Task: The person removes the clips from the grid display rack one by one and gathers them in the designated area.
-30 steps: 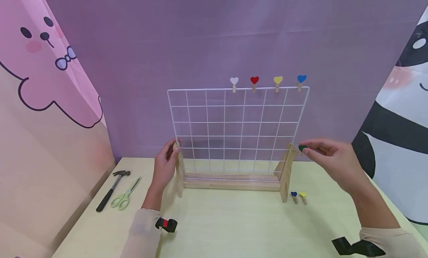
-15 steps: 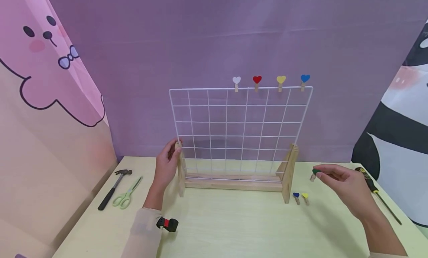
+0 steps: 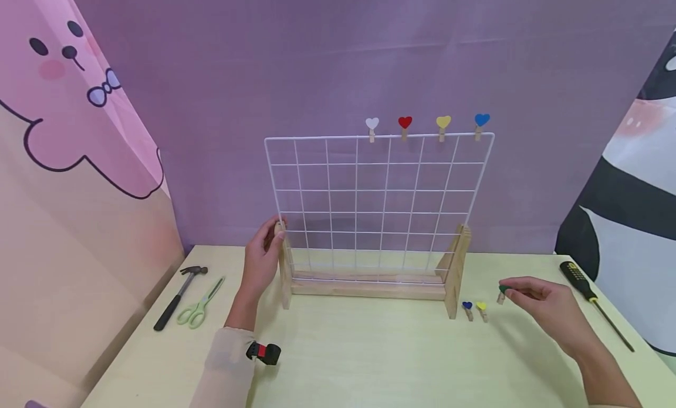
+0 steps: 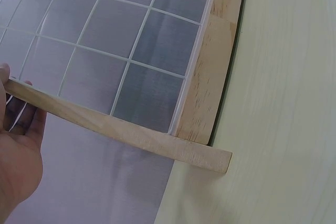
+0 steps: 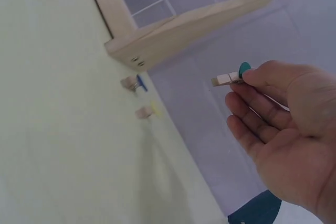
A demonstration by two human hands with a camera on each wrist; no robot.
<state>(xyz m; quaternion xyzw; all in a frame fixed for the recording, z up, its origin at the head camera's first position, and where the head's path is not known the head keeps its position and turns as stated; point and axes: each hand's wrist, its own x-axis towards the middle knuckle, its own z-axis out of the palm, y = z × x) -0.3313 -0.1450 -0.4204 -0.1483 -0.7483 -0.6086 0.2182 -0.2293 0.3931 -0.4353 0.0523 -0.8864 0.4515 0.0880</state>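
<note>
A white wire grid panel (image 3: 372, 191) stands upright in a wooden stand (image 3: 369, 289). White (image 3: 372, 124), red, yellow and blue (image 3: 482, 120) heart clothespins are clipped along the right part of its top bar. My left hand (image 3: 262, 258) grips the top of the stand's left upright (image 4: 105, 121), thumb in front. Out to the right of the stand, my right hand (image 3: 551, 314) pinches a small wooden clothespin with a green heart (image 5: 230, 78) between thumb and forefinger. A dark blue heart clothespin (image 3: 467, 309) and a yellow heart clothespin (image 3: 482, 309) lie beside the right upright's foot.
On the table's left side lie a hammer (image 3: 174, 302) and green-handled scissors (image 3: 196, 314). A black and yellow screwdriver (image 3: 583, 285) lies near the right edge. A purple backdrop (image 3: 317, 61) hangs behind the table.
My right hand has moved down and to the right, away from the stand's right upright, carrying the green heart clothespin. The screwdriver has come into view. My left hand keeps its grip.
</note>
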